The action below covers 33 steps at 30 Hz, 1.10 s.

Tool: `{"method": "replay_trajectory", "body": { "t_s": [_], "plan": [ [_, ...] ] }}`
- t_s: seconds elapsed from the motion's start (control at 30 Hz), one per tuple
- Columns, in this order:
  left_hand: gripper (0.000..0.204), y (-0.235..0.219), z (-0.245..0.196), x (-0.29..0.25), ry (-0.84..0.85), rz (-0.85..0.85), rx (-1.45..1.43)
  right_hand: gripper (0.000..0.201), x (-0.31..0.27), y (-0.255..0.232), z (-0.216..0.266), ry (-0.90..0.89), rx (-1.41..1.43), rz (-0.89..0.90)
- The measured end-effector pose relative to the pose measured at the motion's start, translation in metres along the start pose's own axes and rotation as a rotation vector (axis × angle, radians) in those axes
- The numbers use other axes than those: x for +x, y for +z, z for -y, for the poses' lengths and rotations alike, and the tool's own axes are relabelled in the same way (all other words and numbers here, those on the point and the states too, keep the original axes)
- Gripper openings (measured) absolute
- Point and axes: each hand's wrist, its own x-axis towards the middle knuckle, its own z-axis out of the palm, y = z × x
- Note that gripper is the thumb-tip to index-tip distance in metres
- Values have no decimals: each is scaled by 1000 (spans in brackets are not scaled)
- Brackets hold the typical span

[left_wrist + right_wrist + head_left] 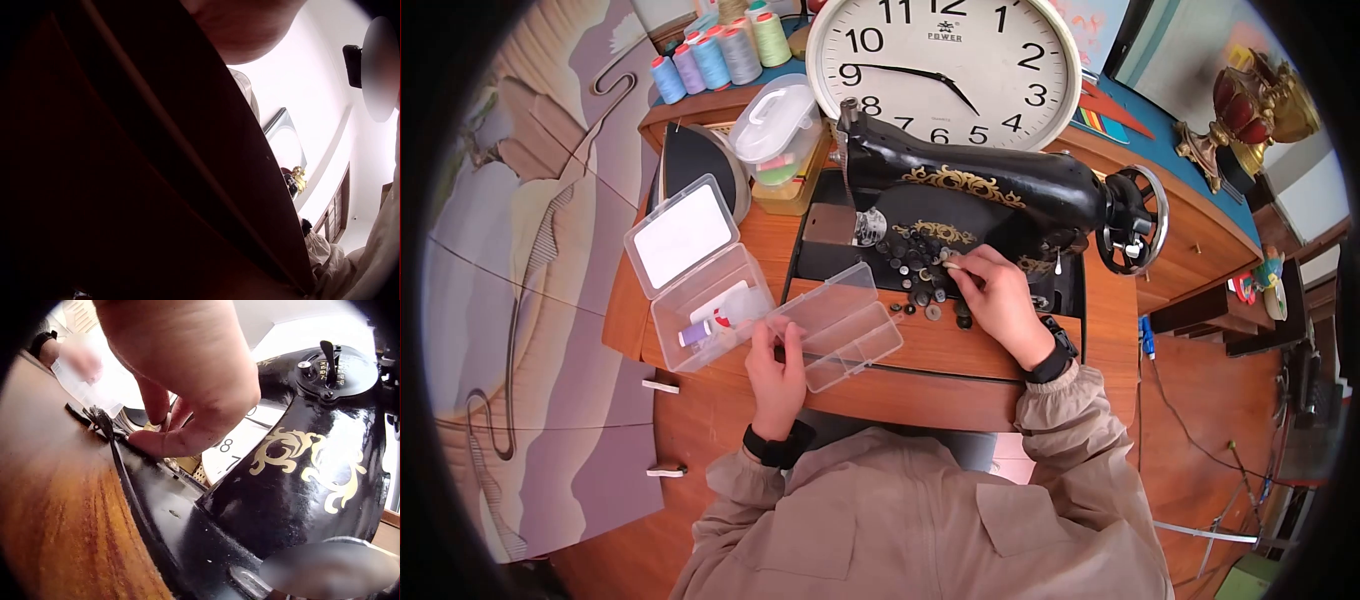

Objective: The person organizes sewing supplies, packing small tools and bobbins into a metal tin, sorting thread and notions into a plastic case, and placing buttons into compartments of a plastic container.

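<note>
In the head view my left hand [775, 382] grips the left end of a clear divided tray [840, 327], tilted over the table's front edge. My right hand [1005, 308] reaches over a pile of dark buttons [915, 258] on the sewing machine's bed, thumb and fingertips pinching a small pale button [952, 264]. From the right wrist, the same hand [181, 381] bends over the bed, its fingertips together around the button's light edge [166, 422]. The left wrist view shows mostly the dark table underside and part of the left hand [250, 28].
A black sewing machine [970, 175] stands behind the buttons, with a large clock [945, 60] beyond it. Left of the tray lies an open clear box [710, 310] holding a purple thread spool [694, 333]. A lidded container [775, 130] and several thread cones [710, 60] stand behind.
</note>
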Motion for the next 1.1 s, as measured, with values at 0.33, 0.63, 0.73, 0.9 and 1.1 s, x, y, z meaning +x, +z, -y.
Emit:
{"method": "replay_trajectory", "body": {
  "t_s": [0.33,0.63,0.73,0.9,1.1],
  "plan": [
    [12,3,5,0,61,-71,103,10,-3,4,13,16,82,-15],
    [21,0,-13,27,21,140,19,10,-5,8,15,-187,135,-44],
    [24,4,-15,38,-37,260,31,9,-8,11,15,-229,159,-29],
    [25,0,-20,36,-6,225,174,6,-13,9,25,-243,174,93],
    [29,-20,-65,53,-68,33,-121,6,-12,14,24,-357,81,138]
  ]
}}
